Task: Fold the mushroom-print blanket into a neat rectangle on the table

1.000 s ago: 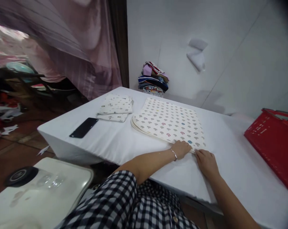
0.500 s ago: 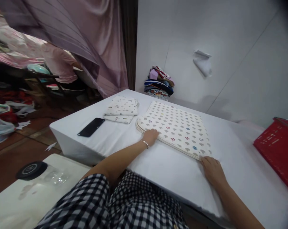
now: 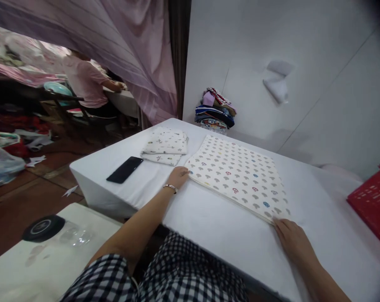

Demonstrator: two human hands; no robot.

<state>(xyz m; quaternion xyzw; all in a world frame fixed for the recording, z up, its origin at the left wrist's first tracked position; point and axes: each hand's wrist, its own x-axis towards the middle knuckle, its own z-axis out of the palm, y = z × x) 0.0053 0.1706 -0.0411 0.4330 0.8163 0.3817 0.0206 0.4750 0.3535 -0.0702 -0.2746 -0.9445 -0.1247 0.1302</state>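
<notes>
A folded cream cloth printed with small hearts (image 3: 238,176) lies flat on the white-covered table (image 3: 208,226). My left hand (image 3: 179,176), with a bracelet at the wrist, rests at the cloth's near left corner, fingers touching its edge. My right hand (image 3: 292,239) lies flat on the table at the cloth's near right corner, fingertips at the edge. Neither hand lifts anything.
A smaller folded patterned cloth (image 3: 165,146) and a black phone (image 3: 125,169) lie to the left on the table. A stack of folded clothes (image 3: 215,110) sits against the wall. A red basket (image 3: 372,201) is at the right. A person in pink sits beyond the curtain (image 3: 89,84).
My left hand slid left along the cloth's near edge from beside my right hand to the left corner. My right hand stayed at the right corner. The camera view shifted slightly.
</notes>
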